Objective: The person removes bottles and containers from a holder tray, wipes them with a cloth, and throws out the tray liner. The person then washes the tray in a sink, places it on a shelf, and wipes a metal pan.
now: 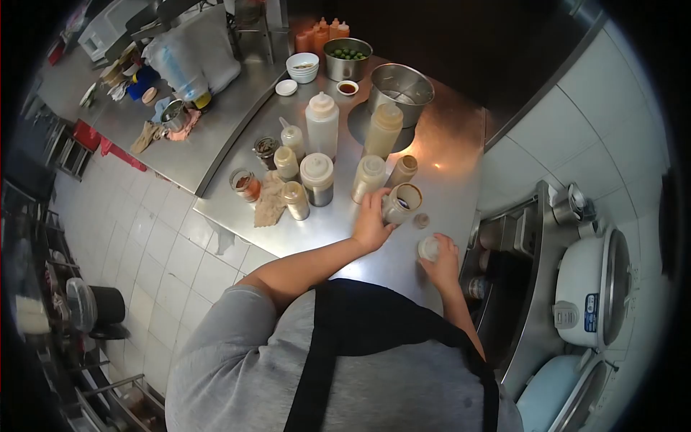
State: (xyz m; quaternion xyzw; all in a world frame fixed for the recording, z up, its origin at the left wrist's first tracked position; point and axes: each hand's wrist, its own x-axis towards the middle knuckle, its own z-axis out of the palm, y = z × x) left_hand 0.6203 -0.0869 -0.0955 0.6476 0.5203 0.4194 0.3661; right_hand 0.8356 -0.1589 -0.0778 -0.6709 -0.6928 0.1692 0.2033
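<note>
My left hand [371, 225] is wrapped round a wide-mouthed plastic bottle [394, 211] that has no lid on; it tilts a little and its inner rim is brownish. In my right hand [444, 263] is a round whitish lid [429, 249], held low over the steel table's near edge. Between the two hands a small round cap [421, 220] lies on the metal. Close behind the uncapped bottle stand a brown-tinged bottle [404, 171] and a cream squeeze bottle [369, 178]. A taller yellowish squeeze bottle [384, 131] rises behind these.
More squeeze bottles [317, 178], spice jars [245, 185] and a beige cloth [271, 201] cover the table's left side. A steel pot [402, 93], a pot of green limes [348, 59] and white bowls [302, 68] are at the back. Rice cookers [579, 288] stand right.
</note>
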